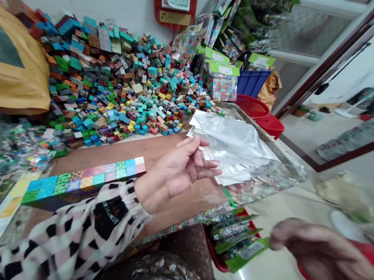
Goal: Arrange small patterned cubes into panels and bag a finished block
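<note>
"Where's the film, from your end?"

"I have the stack of clear film and white sheets (239,135) at the far right end of the brown board (195,205), its edges fanned out unevenly. The left hand (178,168) is at the near left edge, palm turned up, fingers loosely spread and half curled. I see nothing pinched, and I can't tell whether a fingertip touches the film."

"How would you handle that edge?"

"Lightly. Film that thin probably clings to its neighbours, so I'd part one corner between thumb and forefinger, check it's a single layer, and keep the stack from sliding. I'd also mind the sleeve: its cuff is right beside the row of patterned blocks (89,175), and a careless elbow could knock it crooked."

"And the other hand?"

"The right hand (326,257) is off to the side above the floor, blurred, fingers bent; I can't tell if it holds anything. Near its fingertips are green-topped packs (235,233) in a red basket (215,256). Farthest out, the loose block pile (138,87) is heaped along the wall."
</note>
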{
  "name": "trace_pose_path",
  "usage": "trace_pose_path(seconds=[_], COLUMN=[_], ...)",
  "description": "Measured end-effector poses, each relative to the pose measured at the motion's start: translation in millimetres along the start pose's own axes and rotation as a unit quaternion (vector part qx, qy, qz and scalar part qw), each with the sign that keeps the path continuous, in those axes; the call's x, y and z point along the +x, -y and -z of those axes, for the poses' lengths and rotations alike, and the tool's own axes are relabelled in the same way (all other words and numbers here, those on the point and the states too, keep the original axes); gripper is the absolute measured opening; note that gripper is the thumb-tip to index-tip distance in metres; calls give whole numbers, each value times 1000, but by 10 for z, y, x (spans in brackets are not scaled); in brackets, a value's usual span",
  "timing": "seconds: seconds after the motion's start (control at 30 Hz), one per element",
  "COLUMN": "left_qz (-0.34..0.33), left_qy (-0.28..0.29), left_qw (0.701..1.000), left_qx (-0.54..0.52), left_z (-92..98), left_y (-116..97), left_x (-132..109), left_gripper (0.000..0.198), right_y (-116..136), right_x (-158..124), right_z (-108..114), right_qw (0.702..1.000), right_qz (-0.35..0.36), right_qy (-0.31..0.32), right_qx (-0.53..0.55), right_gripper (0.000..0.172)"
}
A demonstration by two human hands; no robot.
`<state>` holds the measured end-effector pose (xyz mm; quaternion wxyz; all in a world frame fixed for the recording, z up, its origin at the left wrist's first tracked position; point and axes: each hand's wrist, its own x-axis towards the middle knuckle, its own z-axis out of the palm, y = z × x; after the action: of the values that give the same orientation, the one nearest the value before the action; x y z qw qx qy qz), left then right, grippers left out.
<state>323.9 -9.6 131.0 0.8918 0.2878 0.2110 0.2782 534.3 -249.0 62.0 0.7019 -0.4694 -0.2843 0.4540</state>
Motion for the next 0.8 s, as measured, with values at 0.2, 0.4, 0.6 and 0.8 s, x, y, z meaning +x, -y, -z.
trace_pose_path(seconds=[0.2,0.4,0.6,0.8], left_qz=[49,70,46,21], left_qy=[-33,-45,-60,-56], left_qw=[995,989,984,980], left_qx=[-74,-124,-164,-192], left_z=[-204,-338,-282,-221], left_y=[56,104,63,-9], left_x=[-49,-95,-149,-219], left_gripper=[33,34,35,38], right_y=[-848,-1271,-1022,-1172], right_x=[302,521,475,467], right_z=[-177,-456,-699,-992], right_qw=[978,924,904,881], right_qz=[-201,-219,-217,-286], right_qy=[8,-83,1,71], right_qx=[57,304,369,369], right_gripper=[26,22,30,55])
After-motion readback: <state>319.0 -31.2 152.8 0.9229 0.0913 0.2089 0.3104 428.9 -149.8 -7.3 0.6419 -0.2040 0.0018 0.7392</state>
